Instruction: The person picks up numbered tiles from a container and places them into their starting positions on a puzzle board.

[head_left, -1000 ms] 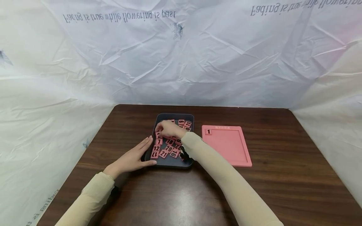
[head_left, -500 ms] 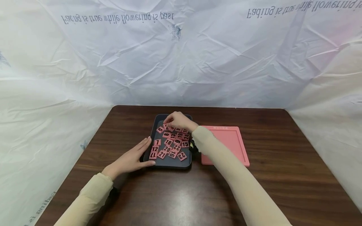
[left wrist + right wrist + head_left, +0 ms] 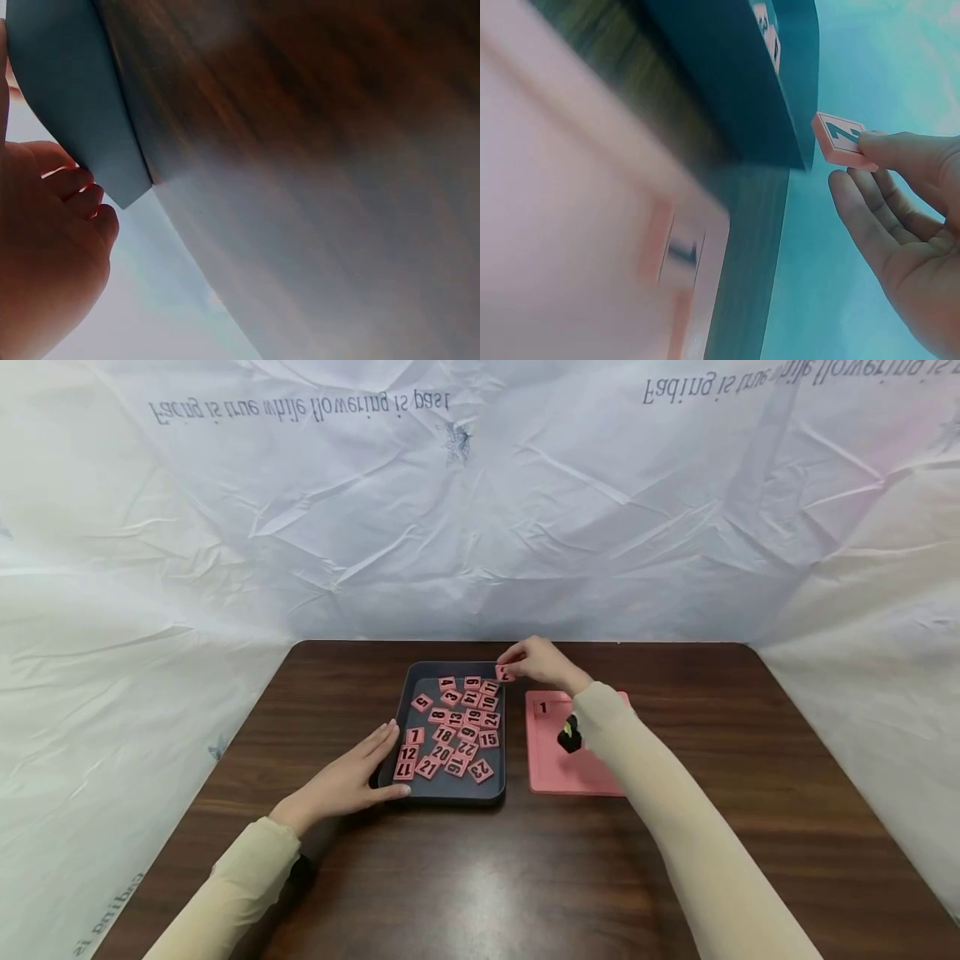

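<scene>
Between thumb and fingers my right hand (image 3: 546,662) pinches a pink number tile (image 3: 841,141) marked 2, raised over the far right corner of the dark tray (image 3: 450,790). My left hand (image 3: 345,785) rests against the tray's left side, its fingers straight along the rim and the thumb at the near corner. Many loose pink tiles (image 3: 444,735) with black numbers lie in the tray, turned various ways. To the right is a pink frame board (image 3: 543,768), where a tile marked 1 (image 3: 543,707) sits in the far left corner. The right sleeve covers part of this board.
The dark wood table (image 3: 450,893) has rounded far corners. White printed sheeting (image 3: 480,543) hangs behind it and along both sides. A dark band with a yellow mark (image 3: 570,733) shows under the right wrist, above the pink board.
My right hand has lifted the tile marked 2 from among the others and moved it right and away to the tray's far right corner. My left hand has stayed at the tray.
</scene>
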Demonstrator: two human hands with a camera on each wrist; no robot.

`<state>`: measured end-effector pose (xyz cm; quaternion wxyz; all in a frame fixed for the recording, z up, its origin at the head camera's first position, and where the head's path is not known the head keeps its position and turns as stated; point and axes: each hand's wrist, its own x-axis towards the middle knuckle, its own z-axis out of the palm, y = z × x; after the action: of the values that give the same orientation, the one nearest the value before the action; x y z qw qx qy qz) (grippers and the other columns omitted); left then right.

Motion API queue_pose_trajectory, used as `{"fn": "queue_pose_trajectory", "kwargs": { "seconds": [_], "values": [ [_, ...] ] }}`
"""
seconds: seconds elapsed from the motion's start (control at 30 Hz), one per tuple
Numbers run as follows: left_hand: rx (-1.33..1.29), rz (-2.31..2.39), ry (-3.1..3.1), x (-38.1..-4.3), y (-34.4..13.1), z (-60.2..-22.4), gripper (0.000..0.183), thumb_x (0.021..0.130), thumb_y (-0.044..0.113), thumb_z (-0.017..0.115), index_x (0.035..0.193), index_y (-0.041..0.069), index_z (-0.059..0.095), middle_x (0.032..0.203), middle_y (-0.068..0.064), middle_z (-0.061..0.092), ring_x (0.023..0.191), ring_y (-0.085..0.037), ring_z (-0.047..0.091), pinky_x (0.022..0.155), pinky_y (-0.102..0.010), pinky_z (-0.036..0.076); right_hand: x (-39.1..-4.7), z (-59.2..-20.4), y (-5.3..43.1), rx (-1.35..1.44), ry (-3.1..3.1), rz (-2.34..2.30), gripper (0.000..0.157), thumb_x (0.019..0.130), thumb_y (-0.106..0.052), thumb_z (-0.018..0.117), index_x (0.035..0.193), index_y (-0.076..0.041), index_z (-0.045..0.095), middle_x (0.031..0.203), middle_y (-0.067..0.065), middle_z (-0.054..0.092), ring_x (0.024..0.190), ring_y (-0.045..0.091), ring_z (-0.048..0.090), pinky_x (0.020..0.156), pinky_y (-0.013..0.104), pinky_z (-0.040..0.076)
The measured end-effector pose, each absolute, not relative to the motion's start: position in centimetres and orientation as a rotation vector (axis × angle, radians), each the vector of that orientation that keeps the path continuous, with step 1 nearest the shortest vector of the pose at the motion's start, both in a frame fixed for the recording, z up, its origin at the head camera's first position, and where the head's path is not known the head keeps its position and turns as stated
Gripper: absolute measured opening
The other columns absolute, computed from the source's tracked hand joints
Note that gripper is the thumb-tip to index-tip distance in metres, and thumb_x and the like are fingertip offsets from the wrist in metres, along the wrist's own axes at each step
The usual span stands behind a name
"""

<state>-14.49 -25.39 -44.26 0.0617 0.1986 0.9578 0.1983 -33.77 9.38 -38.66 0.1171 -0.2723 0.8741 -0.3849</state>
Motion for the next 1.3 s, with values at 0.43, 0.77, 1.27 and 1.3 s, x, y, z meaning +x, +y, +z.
{"fn": "queue_pose_trajectory", "kwargs": {
  "seconds": [0.43, 0.77, 1.27, 1.3],
  "values": [
    [0.622, 0.482, 2.935, -16.2, -24.6, -44.4, 0.120, 0.080, 0.084, 0.056, 0.162, 0.006, 0.015, 0.169, -0.012, 0.008, 0.154, -0.031, 0.013, 0.118, -0.053, 0.027, -33.9, -39.2, 16.3, -0.586, 2.546, -1.217, 0.031, 0.101, -0.009, 0.060, 0.130, -0.001, 0.066, 0.108, 0.016, 0.073, 0.104, 0.037, 0.068, 0.095, 0.052, 0.052],
    [0.624, 0.489, 2.931, -18.3, -24.1, -44.5, 0.118, 0.081, 0.080, 0.059, 0.161, 0.005, 0.015, 0.168, -0.014, 0.009, 0.154, -0.032, 0.012, 0.118, -0.054, 0.026, -32.6, -41.0, 18.6, -0.553, 2.593, -1.121, 0.028, 0.101, -0.012, 0.062, 0.126, -0.005, 0.071, 0.118, 0.015, 0.071, 0.104, 0.028, 0.067, 0.091, 0.047, 0.053],
    [0.604, 0.532, 2.900, -18.7, -24.1, -44.1, 0.119, 0.080, 0.080, 0.060, 0.162, 0.006, 0.015, 0.169, -0.011, 0.008, 0.154, -0.030, 0.011, 0.118, -0.054, 0.025, -31.6, -42.7, 19.0, -0.534, 2.538, -1.106, 0.029, 0.101, -0.010, 0.061, 0.127, 0.000, 0.069, 0.105, 0.012, 0.074, 0.097, 0.024, 0.069, 0.094, 0.047, 0.052],
    [0.608, 0.535, 2.896, -18.6, -24.1, -44.0, 0.119, 0.081, 0.080, 0.060, 0.162, 0.006, 0.015, 0.169, -0.012, 0.008, 0.154, -0.030, 0.011, 0.118, -0.055, 0.025, -31.6, -42.8, 19.0, -0.522, 2.533, -1.116, 0.029, 0.101, -0.009, 0.060, 0.127, 0.000, 0.069, 0.104, 0.012, 0.074, 0.096, 0.024, 0.069, 0.093, 0.046, 0.053]
  ]
}}
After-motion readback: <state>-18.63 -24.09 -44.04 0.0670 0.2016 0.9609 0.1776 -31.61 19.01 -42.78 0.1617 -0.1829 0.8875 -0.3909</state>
